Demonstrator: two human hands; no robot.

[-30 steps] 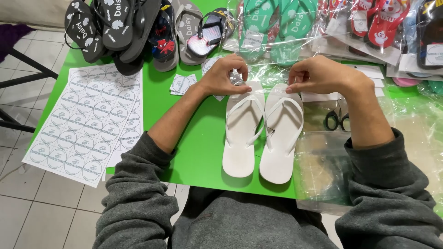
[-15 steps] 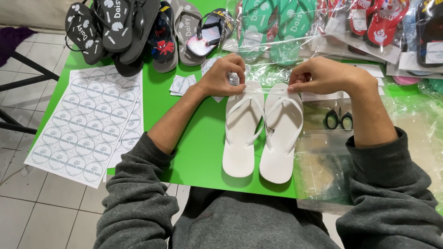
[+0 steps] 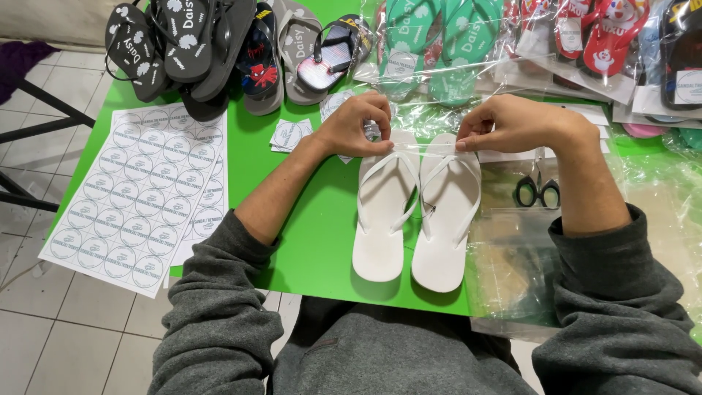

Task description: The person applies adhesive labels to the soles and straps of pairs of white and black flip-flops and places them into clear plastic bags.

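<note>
Two white flip-flops (image 3: 413, 212) lie side by side on the green table (image 3: 307, 241), toes pointing away from me. A clear plastic bag (image 3: 424, 143) is stretched across their toe ends. My left hand (image 3: 358, 124) pinches the bag's left edge by the left sandal's toe. My right hand (image 3: 512, 123) pinches its right edge above the right sandal. Both forearms in grey sleeves reach in from below.
A sheet of round stickers (image 3: 139, 194) lies at the left, with loose cut stickers (image 3: 290, 135) near my left hand. Dark sandals (image 3: 190, 44) are piled at the back left, bagged teal (image 3: 431, 44) and red sandals (image 3: 585, 33) at the back. Black scissors (image 3: 536, 192) rest on clear bags (image 3: 512, 263) at right.
</note>
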